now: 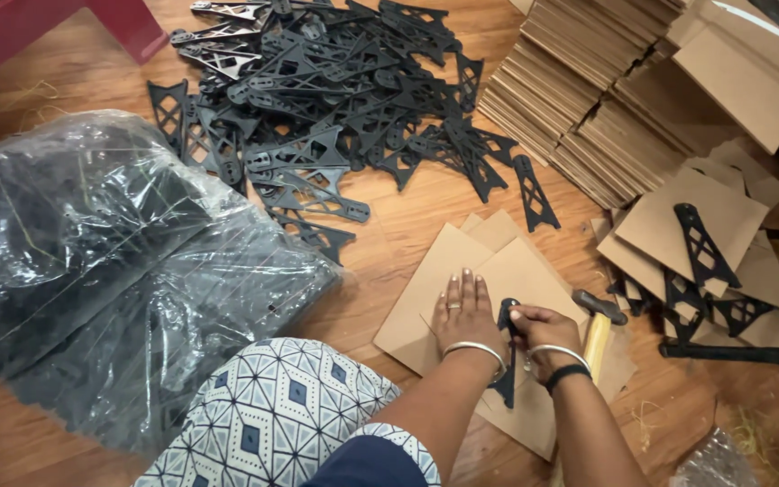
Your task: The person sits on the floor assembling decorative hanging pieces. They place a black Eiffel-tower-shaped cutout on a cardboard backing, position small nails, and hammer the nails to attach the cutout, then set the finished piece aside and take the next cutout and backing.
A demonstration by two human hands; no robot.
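Observation:
My left hand (464,311) lies flat, fingers spread, on a brown cardboard sheet (507,271) on the wooden floor. My right hand (541,326) grips a black triangular lattice bracket (506,356) that stands on edge on the same cardboard, between my two wrists. Both wrists wear silver bangles; the right also has a black band. A hammer (599,316) with a yellow handle and dark head lies just right of my right hand.
A large heap of black brackets (335,99) covers the floor ahead. Clear plastic bags (110,261) of dark parts lie at left. Stacks of cardboard sheets (588,99) stand at upper right, with loose sheets and brackets (701,248) at right. My patterned knee (281,415) is at the bottom.

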